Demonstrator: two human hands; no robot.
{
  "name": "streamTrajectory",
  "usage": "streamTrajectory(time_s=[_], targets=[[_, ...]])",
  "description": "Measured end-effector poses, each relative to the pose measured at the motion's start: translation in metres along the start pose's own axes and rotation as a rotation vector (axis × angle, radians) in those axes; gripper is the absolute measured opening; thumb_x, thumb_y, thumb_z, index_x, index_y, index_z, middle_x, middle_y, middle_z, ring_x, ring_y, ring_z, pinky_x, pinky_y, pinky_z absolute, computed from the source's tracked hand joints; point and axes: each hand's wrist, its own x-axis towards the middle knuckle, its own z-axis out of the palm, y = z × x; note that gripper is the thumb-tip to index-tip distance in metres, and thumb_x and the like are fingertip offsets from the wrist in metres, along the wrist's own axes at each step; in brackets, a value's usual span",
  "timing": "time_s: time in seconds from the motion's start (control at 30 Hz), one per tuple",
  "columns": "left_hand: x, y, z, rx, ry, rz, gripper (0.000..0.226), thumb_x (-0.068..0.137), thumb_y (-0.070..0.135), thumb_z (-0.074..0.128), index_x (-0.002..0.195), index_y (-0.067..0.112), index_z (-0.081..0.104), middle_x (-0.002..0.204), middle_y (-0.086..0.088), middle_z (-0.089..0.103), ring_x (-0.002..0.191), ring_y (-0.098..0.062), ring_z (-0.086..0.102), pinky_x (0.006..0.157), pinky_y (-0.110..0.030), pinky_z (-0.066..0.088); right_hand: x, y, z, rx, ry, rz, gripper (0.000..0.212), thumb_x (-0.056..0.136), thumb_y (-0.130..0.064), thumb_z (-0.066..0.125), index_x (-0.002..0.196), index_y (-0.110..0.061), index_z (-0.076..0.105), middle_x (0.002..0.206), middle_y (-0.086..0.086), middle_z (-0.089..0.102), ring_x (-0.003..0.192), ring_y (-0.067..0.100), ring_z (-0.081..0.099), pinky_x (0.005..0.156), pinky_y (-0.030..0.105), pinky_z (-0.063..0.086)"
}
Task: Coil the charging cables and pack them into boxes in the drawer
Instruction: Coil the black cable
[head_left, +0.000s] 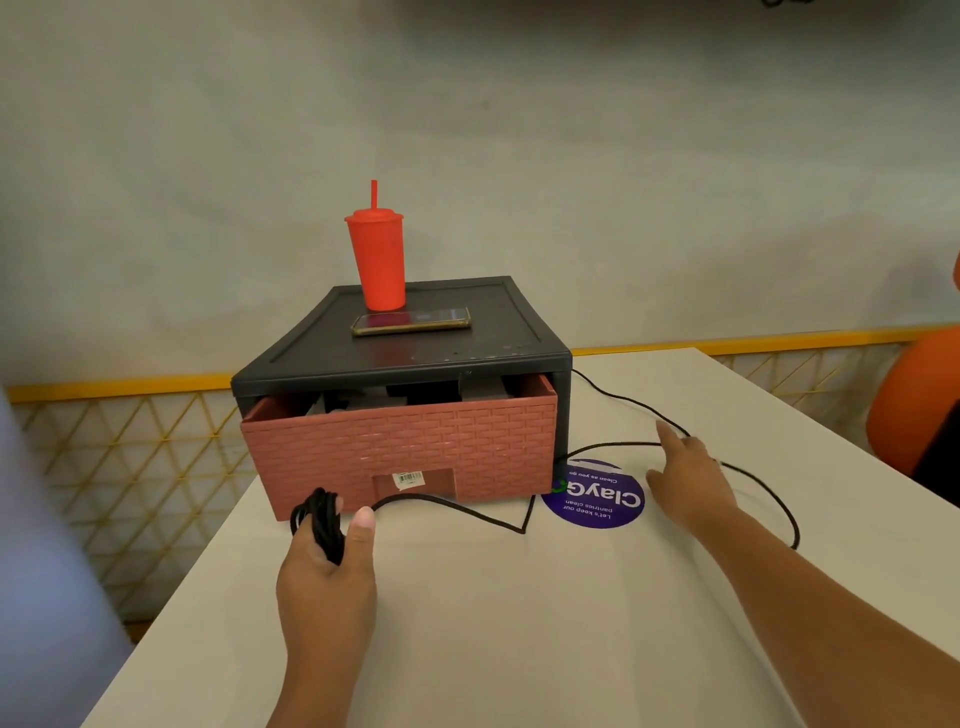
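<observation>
The coiling step is in hand. The left hand (324, 566) grips several wound loops of the thin black charging cable (521, 531). The loose rest lies on the white table (519, 649), before and beside the slightly open, brick-patterned red plastic drawer (400, 447). The right hand (688, 478), fingers straight, touches it. Next, I think, this slack needs gathering for another loop.

Drawer (400, 452) contents dim, indistinct; cable (319, 519) end hidden.
</observation>
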Motion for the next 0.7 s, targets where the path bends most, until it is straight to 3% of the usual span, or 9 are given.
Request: streamTrajectory(time_s=[0.1,0.2,0.3,0.47,0.6,0.7], targets=[[0.000,0.001,0.001,-0.017,0.002,0.002,0.041,0.091,0.027,0.055,0.127,0.008,0.054,0.124,-0.010,0.059,0.119,-0.026,0.050,0.100,-0.034,0.035,0.001,0.007,0.000,-0.028,-0.016,-0.035,0.052,0.096,-0.017,0.045,0.144,-0.025,0.028,0.135,0.012,0.040,0.117,0.030,0.049,0.089,0.035,0.046],[0.000,0.001,0.001,-0.016,-0.009,-0.008,0.039,0.091,0.027,0.055,0.125,0.008,0.056,0.122,-0.011,0.060,0.117,-0.027,0.051,0.101,-0.037,0.036,-0.001,0.014,-0.005,-0.192,0.008,-0.163,0.027,0.096,-0.013,0.042,0.117,-0.017,0.059,0.114,0.009,0.052,0.099,0.028,0.053,0.081,0.032,0.045],[0.002,-0.002,-0.001,-0.008,-0.001,-0.023,0.039,0.091,0.028,0.055,0.123,0.007,0.057,0.121,-0.012,0.061,0.116,-0.028,0.052,0.101,-0.039,0.037,-0.005,0.022,-0.016,-0.396,0.023,-0.247,0.021,0.092,-0.007,0.047,0.107,-0.011,0.061,0.110,0.004,0.043,0.086,0.023,0.049,0.073,0.027,0.044],[0.004,-0.005,0.000,0.009,0.006,-0.044,0.040,0.091,0.029,0.055,0.123,0.006,0.056,0.120,-0.013,0.061,0.115,-0.030,0.052,0.100,-0.040,0.038,-0.001,0.048,-0.059,-0.623,0.071,-0.240,0.021,0.086,0.005,0.041,0.096,-0.007,0.055,0.092,0.004,0.026,0.084,0.030,0.051,0.063,0.034,0.039],[0.000,-0.004,0.004,0.012,-0.036,-0.050,0.041,0.090,0.031,0.055,0.124,0.008,0.057,0.119,-0.011,0.062,0.114,-0.028,0.054,0.099,-0.040,0.039,0.013,0.060,-0.099,-0.364,0.389,-0.225,0.012,0.082,0.003,0.057,0.090,0.006,0.066,0.091,0.021,0.051,0.077,0.043,0.057,0.063,0.042,0.048],[-0.002,-0.003,0.006,0.012,-0.060,-0.049,0.042,0.090,0.031,0.055,0.126,0.010,0.055,0.120,-0.007,0.061,0.112,-0.025,0.053,0.093,-0.031,0.038,0.021,0.042,-0.128,0.076,0.683,-0.163,0.022,0.084,-0.008,0.053,0.096,0.000,0.070,0.103,0.024,0.062,0.092,0.043,0.058,0.076,0.038,0.045]])
